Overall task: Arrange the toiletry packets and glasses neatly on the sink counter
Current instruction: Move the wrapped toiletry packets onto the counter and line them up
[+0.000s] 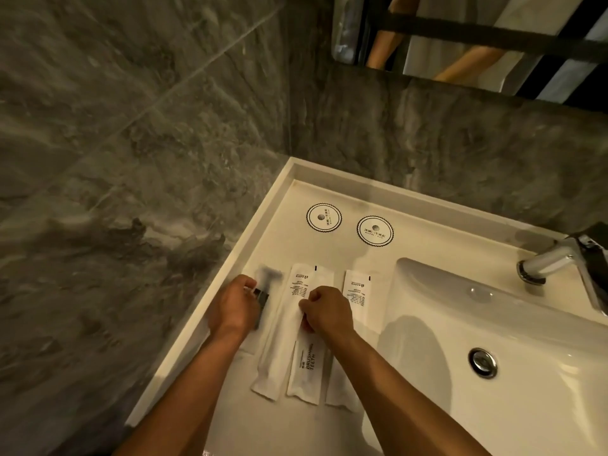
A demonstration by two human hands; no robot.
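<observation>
- While the left hand (234,304) pinched the blurred razor packet (268,281) by the counter's (411,245) left edge, the right hand (325,311) gripped a toothbrush packet (304,366).
- I judged a quick tug could skew the neighbouring packets (357,287).
- No glasses were visible; two coasters (324,217) sat bare; the basin (427,340) held nothing.

Chrome faucet (546,263) over basin (460,311) — drain (482,362), marble wall (131,126).

Dim warm light, wide-angle bending at edges, motion blur on the left hand (235,306)
</observation>
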